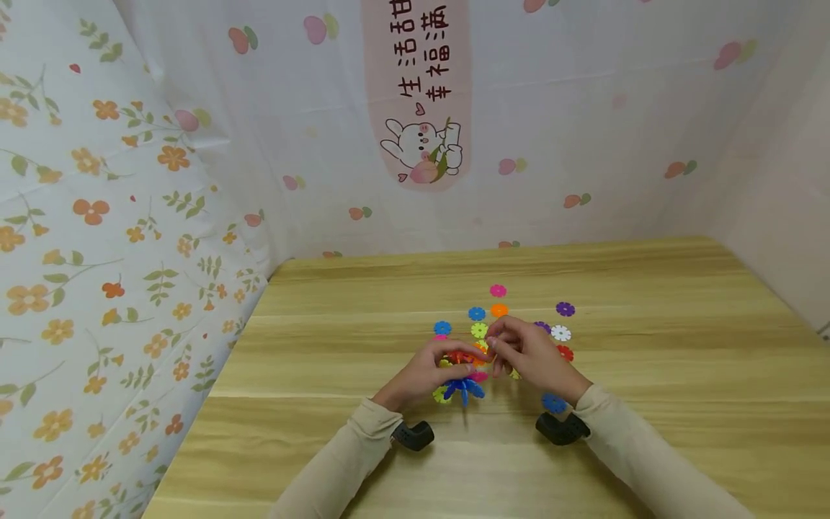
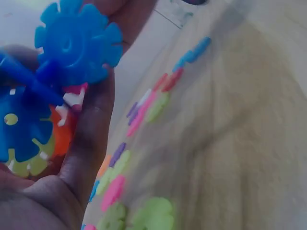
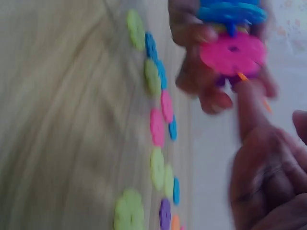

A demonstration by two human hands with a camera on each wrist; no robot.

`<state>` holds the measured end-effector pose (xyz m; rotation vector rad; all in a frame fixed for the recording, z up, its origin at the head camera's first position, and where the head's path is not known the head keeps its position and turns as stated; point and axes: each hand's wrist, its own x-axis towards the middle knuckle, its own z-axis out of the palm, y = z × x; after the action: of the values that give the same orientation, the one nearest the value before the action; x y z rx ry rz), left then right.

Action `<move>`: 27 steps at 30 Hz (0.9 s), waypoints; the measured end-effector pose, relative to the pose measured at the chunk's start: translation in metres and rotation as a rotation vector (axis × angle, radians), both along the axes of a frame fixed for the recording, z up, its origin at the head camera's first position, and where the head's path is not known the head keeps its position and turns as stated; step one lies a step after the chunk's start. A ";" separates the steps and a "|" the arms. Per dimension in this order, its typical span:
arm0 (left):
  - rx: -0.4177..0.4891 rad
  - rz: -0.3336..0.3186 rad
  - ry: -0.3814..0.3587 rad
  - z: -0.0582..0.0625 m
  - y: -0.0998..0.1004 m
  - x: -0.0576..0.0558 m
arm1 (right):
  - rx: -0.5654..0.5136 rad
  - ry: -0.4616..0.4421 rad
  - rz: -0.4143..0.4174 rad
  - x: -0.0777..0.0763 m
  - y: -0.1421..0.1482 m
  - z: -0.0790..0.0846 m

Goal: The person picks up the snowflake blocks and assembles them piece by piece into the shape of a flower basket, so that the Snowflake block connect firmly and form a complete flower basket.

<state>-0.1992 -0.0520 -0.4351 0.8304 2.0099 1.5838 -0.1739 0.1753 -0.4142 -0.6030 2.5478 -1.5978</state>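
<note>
My left hand (image 1: 436,369) grips a cluster of notched, flower-shaped plastic discs slotted into one another, held above the table. Blue discs (image 1: 464,389) stick out on its near side; the left wrist view shows a large blue disc (image 2: 79,45) and an orange one (image 2: 62,136) against the fingers. Close beside it is my right hand (image 1: 534,357). In the right wrist view a straight finger (image 3: 252,108) of that hand reaches the cluster beneath a pink disc (image 3: 232,53), by a thin orange edge. Its thumb stands apart.
Loose discs lie flat on the wooden table (image 1: 337,317) beyond and around the hands, among them a white disc (image 1: 560,333), a purple disc (image 1: 565,309) and a pink disc (image 1: 498,290). A blue disc (image 1: 553,402) lies by the right wrist. Patterned curtains (image 1: 311,130) hang behind.
</note>
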 end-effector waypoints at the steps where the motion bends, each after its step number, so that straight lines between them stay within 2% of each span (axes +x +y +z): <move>1: -0.011 0.006 0.017 -0.001 0.000 0.000 | 0.039 -0.002 -0.002 0.000 0.002 0.000; 3: -0.033 0.040 0.026 -0.002 -0.002 0.001 | 0.152 0.015 -0.011 -0.002 0.008 0.000; 7: -0.021 0.109 0.038 -0.004 -0.006 0.002 | 0.426 0.099 -0.022 -0.003 0.017 -0.003; 11: -0.004 0.128 0.038 -0.001 -0.005 0.003 | 0.612 0.205 -0.022 -0.002 0.020 -0.009; 15: 0.006 0.135 0.043 0.002 -0.002 0.003 | 0.642 0.265 -0.004 -0.002 0.021 -0.014; 22: 0.010 0.133 0.047 0.001 0.001 0.002 | 0.606 0.194 0.021 -0.007 0.022 -0.014; 27: 0.016 0.129 0.026 0.002 0.002 0.004 | 0.562 0.185 0.051 -0.004 0.024 -0.010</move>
<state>-0.1955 -0.0500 -0.4328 0.7442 2.1099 1.6694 -0.1784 0.1991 -0.4242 -0.7588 2.8916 -0.7689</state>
